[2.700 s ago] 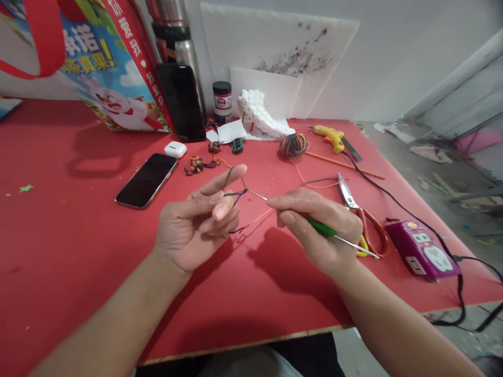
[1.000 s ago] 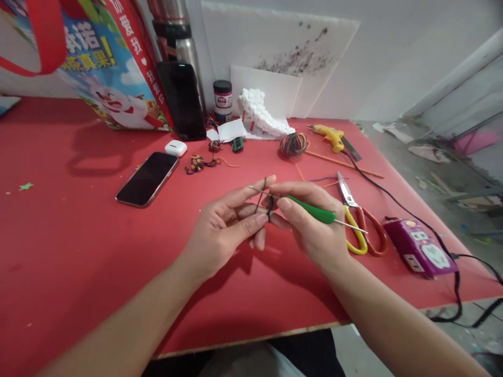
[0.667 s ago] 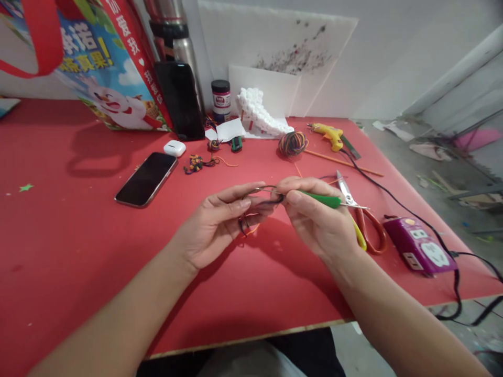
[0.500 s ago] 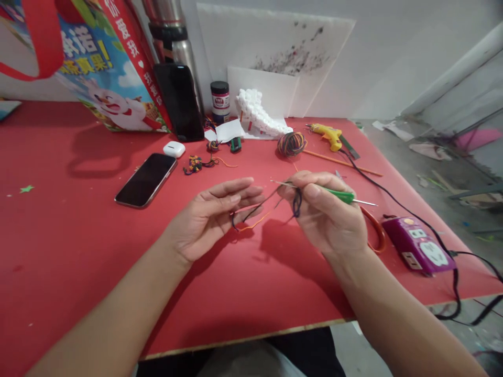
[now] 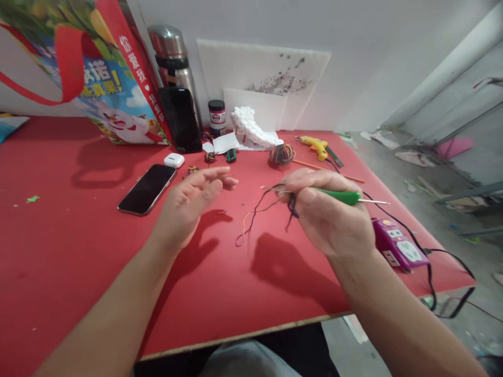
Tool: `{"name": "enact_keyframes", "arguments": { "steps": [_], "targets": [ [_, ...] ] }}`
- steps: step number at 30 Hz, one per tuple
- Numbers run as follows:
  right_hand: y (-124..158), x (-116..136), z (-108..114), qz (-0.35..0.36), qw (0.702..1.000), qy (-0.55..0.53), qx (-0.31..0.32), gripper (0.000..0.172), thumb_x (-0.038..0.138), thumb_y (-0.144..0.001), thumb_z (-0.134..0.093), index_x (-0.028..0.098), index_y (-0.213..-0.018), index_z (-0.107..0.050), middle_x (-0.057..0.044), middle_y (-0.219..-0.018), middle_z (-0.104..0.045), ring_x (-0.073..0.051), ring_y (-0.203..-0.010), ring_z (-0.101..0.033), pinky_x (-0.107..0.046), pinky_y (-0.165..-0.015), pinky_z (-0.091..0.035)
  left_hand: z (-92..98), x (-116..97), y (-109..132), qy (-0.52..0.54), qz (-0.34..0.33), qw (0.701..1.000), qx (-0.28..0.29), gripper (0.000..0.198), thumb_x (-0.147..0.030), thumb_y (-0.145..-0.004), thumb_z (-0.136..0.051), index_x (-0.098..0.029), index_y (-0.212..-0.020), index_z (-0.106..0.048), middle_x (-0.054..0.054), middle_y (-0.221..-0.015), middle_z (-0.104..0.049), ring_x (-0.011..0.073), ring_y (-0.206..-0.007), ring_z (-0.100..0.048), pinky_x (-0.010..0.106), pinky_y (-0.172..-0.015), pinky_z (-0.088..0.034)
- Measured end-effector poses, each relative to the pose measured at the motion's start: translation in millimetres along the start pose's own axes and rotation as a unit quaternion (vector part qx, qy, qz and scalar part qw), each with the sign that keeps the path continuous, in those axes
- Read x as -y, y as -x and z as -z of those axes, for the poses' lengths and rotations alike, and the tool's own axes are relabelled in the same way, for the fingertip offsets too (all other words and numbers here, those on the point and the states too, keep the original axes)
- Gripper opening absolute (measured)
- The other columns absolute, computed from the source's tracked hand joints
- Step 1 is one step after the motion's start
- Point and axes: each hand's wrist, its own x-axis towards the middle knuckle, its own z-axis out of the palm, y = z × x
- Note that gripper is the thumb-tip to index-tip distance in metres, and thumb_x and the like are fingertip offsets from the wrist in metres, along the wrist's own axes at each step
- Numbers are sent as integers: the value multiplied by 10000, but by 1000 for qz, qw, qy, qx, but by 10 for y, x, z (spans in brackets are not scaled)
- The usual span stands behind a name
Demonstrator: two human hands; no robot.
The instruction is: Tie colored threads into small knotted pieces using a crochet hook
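In my right hand (image 5: pixel 330 214) is a crochet hook with a green handle (image 5: pixel 340 197), its thin metal ends showing on both sides of the fingers. Multicoloured yarn (image 5: pixel 256 209), dark with an orange stretch, runs out from those fingertips and dangles in a loop over the table. A small dark knotted piece of yarn (image 5: pixel 292 206) hangs just under the same fingers. My left hand (image 5: pixel 188 204) is apart from the yarn, fingers extended and holding nothing. Behind my right hand lies the ball of multicoloured yarn (image 5: pixel 282 155).
On the red table (image 5: pixel 78 262) a phone (image 5: pixel 147 188) and white earbud case (image 5: pixel 174 160) lie left. A gift bag (image 5: pixel 129 120), steel flask (image 5: pixel 173 52), upright phone (image 5: pixel 179 120), jar (image 5: pixel 217 118) and white bumpy model (image 5: pixel 255 128) stand behind. A yellow glue gun (image 5: pixel 314 146) and purple power strip (image 5: pixel 398 246) are right.
My left hand has let go of the yarn and drawn back to the left. The yarn now hangs loose from my right hand, which keeps its grip. The view has tilted up slightly.
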Motion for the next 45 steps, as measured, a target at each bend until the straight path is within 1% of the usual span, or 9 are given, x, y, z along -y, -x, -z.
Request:
{"name": "enact_keyframes", "arguments": {
  "steps": [4,8,12,15,20,25,34,39,45],
  "targets": [
    [-20,-2,-110,-3,996,28,80,57,308,-843,-858,323,-898,-860,-13,-895,-800,-217,-868,-737,-417,-845,-643,-144,-116,115,76,9,985,157,571,-386,-774,-901,-265,-1310,-744,113,-1296,-717,250,-1094,-698,330,-894,-582],
    [-21,-165,-126,-3,997,19,77,86,261,-838,-849,320,-898,-864,-11,-885,-802,-210,-880,-740,-389,-831,-627,-121,-85,136,68,75,986,132,400,-312,-822,-868,-262,-1208,-775,40,-999,-708,112,-712,-627,233,-630,-525],
    [9,-413,-88,-58,998,-25,-7,75,276,-784,-867,318,-846,-861,-5,-862,-802,-193,-848,-747,-354,-817,-617,-44,1,121,49,98,984,139,258,-426,-910,-776,-172,-872,-798,-50,-562,-426,57,-493,-330,205,-469,-280],
    [43,-548,-74,-88,992,-74,-59,86,300,-737,-892,319,-813,-859,1,-834,-800,-176,-819,-749,-321,-795,-615,-47,29,145,77,104,978,164,358,-471,-883,-793,-164,-700,-784,-41,-527,-386,66,-498,-299,232,-475,-255],
    [89,-588,-90,-100,988,-93,-72,74,292,-749,-888,328,-806,-859,4,-832,-801,-168,-833,-743,-303,-795,-605,-178,49,211,231,145,950,150,337,-541,-806,-841,-210,-862,-862,-27,-600,-414,65,-521,-286,190,-434,-246],
    [135,-559,-83,-63,995,-58,-48,107,258,-824,-843,345,-881,-864,13,-904,-807,-161,-872,-733,-311,-850,-590,-330,103,213,328,188,926,16,226,-385,-778,-901,-274,-970,-859,43,-1022,-715,40,-574,-323,139,-456,-347],
    [157,-610,-11,24,994,110,3,153,261,-905,-790,358,-1001,-858,-22,-1015,-836,-239,-1039,-720,-443,-997,-542,-417,111,244,228,173,958,14,139,-283,-869,-805,-155,-916,-835,-55,-580,-426,40,-491,-243,181,-452,-248],
    [153,-690,-15,-9,999,49,-13,112,318,-874,-822,364,-970,-860,-16,-1032,-832,-229,-1074,-714,-424,-1017,-556,-419,67,283,200,165,966,20,104,-268,-848,-817,-198,-921,-837,-6,-712,-619,72,-579,-455,213,-569,-413],
    [148,-699,-58,-81,996,-34,-28,99,322,-812,-869,339,-909,-864,-18,-1017,-822,-210,-1019,-739,-365,-913,-607,-367,95,287,215,188,958,28,371,-129,-755,-856,-247,-1106,-833,24,-1031,-769,135,-978,-672,240,-898,-516]
  ]
}}
